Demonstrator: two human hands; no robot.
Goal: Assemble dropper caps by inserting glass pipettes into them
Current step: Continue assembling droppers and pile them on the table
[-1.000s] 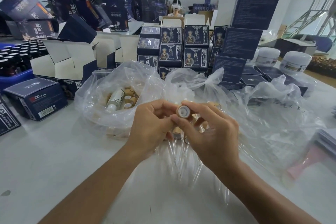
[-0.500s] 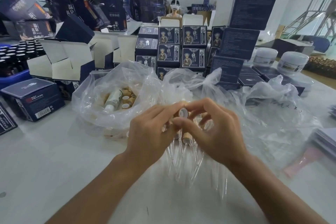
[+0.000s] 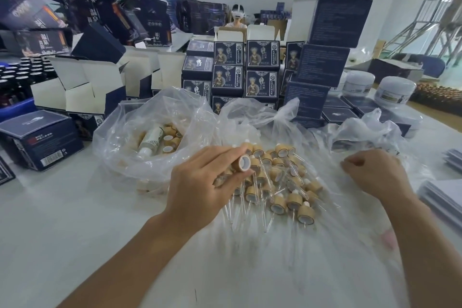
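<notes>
Lying at the worktop's left edge, a closed navy box (image 3: 41,141) sits in front of a blue crate of dark bottles (image 3: 15,82) and several open cartons (image 3: 82,87) with white flaps. Next along, toward the middle of the worktop, a clear plastic bag (image 3: 150,132) stands open, holding loose wooden caps and one white bottle (image 3: 150,139) lying on its side. Beside that bag, the left hand (image 3: 200,182) is raised over the worktop's middle, its thumb and fingers pinching a single dropper cap (image 3: 243,163) with the white-lined opening turned toward the camera; whether a pipette is already in it cannot be told. Directly under and just right of that hand, a pile of assembled droppers (image 3: 277,182) lies on a flattened sheet of clear plastic (image 3: 337,245), wooden collars bunched together and thin glass pipettes (image 3: 240,210) pointing toward the near edge. Behind the pile, stacks of printed navy boxes (image 3: 262,70) line the far side. Further right, the right hand (image 3: 375,174) hovers above the crumpled plastic, fingers loosely curled; it is blurred, and nothing can be made out in it. Toward the far right corner stand white jars (image 3: 393,91), and flat grey cards (image 3: 442,192) lie at the right edge
</notes>
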